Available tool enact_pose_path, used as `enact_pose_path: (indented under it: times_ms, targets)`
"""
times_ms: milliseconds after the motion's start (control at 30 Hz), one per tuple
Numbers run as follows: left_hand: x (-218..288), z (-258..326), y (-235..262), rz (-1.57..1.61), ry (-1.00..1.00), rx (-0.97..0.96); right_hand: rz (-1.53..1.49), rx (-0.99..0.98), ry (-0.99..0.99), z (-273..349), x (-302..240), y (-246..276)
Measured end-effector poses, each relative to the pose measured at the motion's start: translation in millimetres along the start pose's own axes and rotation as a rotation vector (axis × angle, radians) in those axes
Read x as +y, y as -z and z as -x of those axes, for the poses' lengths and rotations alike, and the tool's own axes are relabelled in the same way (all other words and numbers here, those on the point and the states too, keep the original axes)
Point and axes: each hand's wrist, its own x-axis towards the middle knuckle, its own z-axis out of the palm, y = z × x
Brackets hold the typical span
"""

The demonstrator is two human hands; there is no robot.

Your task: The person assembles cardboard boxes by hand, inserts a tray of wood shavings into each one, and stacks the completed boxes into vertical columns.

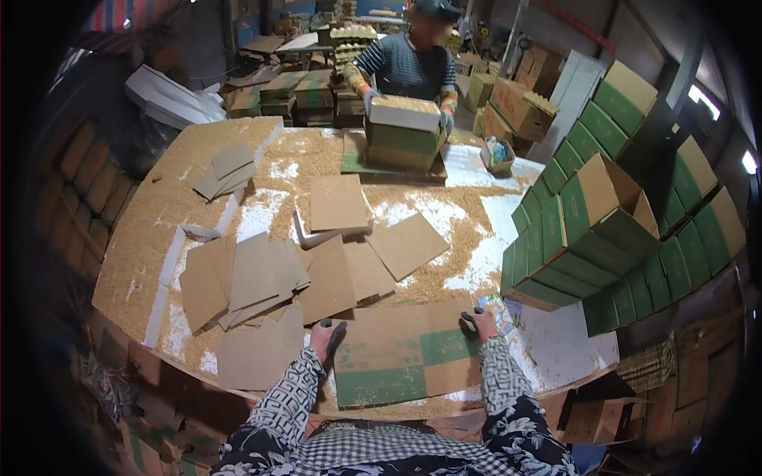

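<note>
A flattened cardboard box (381, 349) with green printed panels lies on the table right before me. My left hand (327, 339) grips its left edge and my right hand (479, 324) grips its upper right edge. Dark coverings show on the fingers of both hands. To the left of the box are several loose brown cardboard sheets (258, 274), overlapping in an untidy pile. Another cardboard sheet (254, 357) lies beside my left forearm. Just past my right hand are some colourful printed papers (500, 313).
Sawdust-like bits cover much of the table (159, 206). Across it, a co-worker (409, 63) holds a green and brown box (401, 139) with a white tray on top. Nested green boxes (587, 222) lean along the right side. A small open carton (497, 157) stands at the far right.
</note>
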Motion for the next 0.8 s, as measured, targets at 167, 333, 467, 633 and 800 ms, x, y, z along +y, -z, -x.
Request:
enact_pose_path:
  times_ms: [167,333,467,633,800]
  targets:
    - [104.0,51.1,-32.9,-0.164,-0.458,0.117,-0.239,0.057,0.188,43.3,-113.9,-22.8]
    - [141.4,34.6,-61.3,-0.088,-0.529,0.216,-0.377,0.287,0.184,43.7,-118.0,-17.8]
    - [134.2,13.4,-6.5,0.185,-0.456,0.336,-0.303,-0.091,0.651,156.3,-136.7,-74.7]
    - [152.6,108.0,-27.6,-0.236,-0.967,0.483,-0.426,0.042,0.59,175.1,-112.5,-49.9]
    - [127.7,169.1,-51.1,-0.421,-0.519,0.183,-0.483,0.131,0.303,164.3,-109.1,-15.2]
